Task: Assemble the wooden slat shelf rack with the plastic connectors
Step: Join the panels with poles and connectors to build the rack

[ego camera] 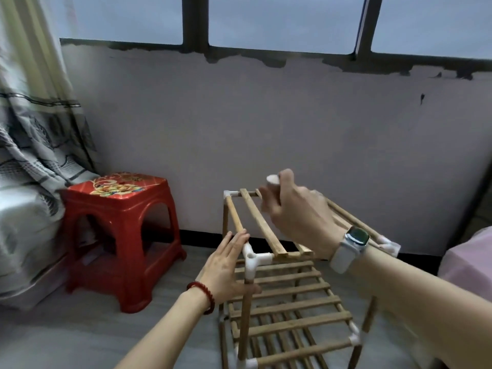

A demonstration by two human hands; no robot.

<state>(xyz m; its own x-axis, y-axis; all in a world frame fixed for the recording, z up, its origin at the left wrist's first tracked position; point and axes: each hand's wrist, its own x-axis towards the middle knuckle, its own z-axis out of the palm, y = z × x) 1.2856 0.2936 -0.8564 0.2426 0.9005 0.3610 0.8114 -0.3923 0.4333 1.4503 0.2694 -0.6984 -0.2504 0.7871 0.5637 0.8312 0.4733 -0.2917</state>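
The rack stood on the floor beside a red stool. The left hand, fingers straight, rested against the rack's near-left connector. The right hand hung above the top slats, curled around a small white piece.

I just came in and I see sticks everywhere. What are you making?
A person is building a wooden slat shelf rack joined by white plastic corner connectors. Their left hand, with a red bead bracelet, rests flat and open against the rack's near top corner, steadying it. Their right hand, wearing a smartwatch, holds a small white piece above the top tier; it is too blurred to identify. A red plastic stool stands beside the rack.
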